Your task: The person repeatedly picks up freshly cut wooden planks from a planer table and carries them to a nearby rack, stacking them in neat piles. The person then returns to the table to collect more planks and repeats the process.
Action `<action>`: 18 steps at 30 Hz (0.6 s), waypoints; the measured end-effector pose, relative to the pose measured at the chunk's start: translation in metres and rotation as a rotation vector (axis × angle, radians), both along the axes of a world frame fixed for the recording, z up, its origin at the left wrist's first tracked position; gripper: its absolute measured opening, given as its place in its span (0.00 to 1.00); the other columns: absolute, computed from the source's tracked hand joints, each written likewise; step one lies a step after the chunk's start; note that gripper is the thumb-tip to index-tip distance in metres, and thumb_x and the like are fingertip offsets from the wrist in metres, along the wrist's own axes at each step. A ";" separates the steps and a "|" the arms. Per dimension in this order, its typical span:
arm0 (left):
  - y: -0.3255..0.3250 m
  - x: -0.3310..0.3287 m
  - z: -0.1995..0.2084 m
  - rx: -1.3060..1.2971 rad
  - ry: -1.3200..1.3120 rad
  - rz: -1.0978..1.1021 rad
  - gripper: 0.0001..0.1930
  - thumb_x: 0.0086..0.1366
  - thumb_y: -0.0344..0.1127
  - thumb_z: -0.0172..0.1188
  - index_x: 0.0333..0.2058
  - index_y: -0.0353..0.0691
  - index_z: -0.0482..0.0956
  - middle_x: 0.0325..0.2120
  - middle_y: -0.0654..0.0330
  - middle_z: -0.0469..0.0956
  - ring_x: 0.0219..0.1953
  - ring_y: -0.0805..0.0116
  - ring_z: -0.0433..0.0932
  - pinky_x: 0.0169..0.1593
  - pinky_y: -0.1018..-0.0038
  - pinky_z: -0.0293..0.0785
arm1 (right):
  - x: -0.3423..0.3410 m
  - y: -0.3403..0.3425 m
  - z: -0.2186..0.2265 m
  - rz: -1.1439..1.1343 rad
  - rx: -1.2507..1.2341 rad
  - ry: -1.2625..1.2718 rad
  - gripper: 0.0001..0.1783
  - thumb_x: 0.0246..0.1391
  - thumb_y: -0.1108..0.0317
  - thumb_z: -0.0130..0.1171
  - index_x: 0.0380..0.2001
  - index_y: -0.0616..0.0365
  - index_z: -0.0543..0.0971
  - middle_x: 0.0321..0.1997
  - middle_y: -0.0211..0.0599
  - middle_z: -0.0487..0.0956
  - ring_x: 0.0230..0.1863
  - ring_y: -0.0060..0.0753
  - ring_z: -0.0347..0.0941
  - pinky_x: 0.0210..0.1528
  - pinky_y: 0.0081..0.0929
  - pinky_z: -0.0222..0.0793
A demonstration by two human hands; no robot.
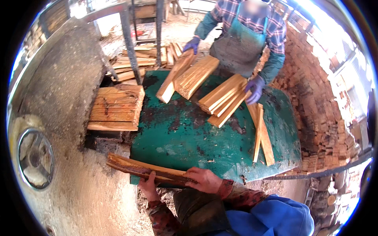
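Between my two hands is a long rough wooden slab (134,165) with a dark, bark-like side, at the near left edge of a green worktable (189,137). My left hand (149,187) grips its underside near the middle. Around its right end my right hand (205,179) is closed, with the fingers over the top. Just beyond the slab's left end, a row of orange-brown boards (114,108) lies side by side in the opening of a large dusty machine (59,70).
Across the table a co-worker in purple gloves touches a board (175,76) and a bundle of sticks (224,94). A thick block (197,76) lies between these. Two thin strips (262,133) rest at right. A handwheel (35,158) is at far left; stacked wood (315,106) rises at right.
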State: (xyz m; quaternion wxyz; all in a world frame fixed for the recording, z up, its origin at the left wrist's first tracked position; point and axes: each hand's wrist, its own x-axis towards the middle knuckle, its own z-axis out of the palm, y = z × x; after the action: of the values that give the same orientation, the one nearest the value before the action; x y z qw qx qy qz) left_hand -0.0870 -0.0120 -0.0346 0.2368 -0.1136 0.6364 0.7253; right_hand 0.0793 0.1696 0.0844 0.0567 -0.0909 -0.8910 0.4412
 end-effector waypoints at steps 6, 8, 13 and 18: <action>-0.004 0.001 0.012 -0.102 -0.025 -0.030 0.22 0.58 0.34 0.67 0.49 0.30 0.73 0.41 0.55 0.78 0.36 0.63 0.81 0.31 0.69 0.82 | 0.080 0.110 -0.022 -0.638 0.298 -0.010 0.21 0.47 0.62 0.67 0.42 0.61 0.78 0.44 0.49 0.76 0.44 0.51 0.75 0.45 0.40 0.74; -0.001 0.002 0.016 -0.114 0.003 -0.033 0.22 0.58 0.35 0.67 0.48 0.31 0.73 0.41 0.55 0.78 0.36 0.63 0.80 0.31 0.69 0.82 | 0.130 0.164 -0.055 -0.839 0.579 -0.067 0.27 0.44 0.59 0.69 0.46 0.62 0.76 0.46 0.52 0.74 0.47 0.54 0.73 0.48 0.43 0.72; 0.000 0.002 0.014 -0.114 -0.024 -0.058 0.23 0.58 0.35 0.67 0.50 0.33 0.73 0.41 0.56 0.78 0.36 0.65 0.80 0.31 0.69 0.80 | 0.186 0.210 -0.086 -1.098 0.479 -0.498 0.42 0.41 0.56 0.70 0.58 0.62 0.66 0.51 0.55 0.66 0.50 0.59 0.69 0.51 0.46 0.68; 0.004 0.006 0.023 -0.145 0.018 -0.053 0.23 0.58 0.36 0.67 0.50 0.35 0.72 0.41 0.58 0.78 0.36 0.66 0.79 0.29 0.72 0.78 | 0.195 0.227 -0.116 -1.223 0.344 -0.464 0.36 0.43 0.62 0.66 0.56 0.59 0.67 0.47 0.54 0.72 0.46 0.58 0.73 0.47 0.46 0.72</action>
State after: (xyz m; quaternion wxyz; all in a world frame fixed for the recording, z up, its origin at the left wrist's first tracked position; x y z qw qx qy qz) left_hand -0.0811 -0.0078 -0.0116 0.2414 -0.1073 0.6922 0.6716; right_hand 0.2747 0.3967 -0.0316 0.1170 -0.6609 -0.7258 0.1508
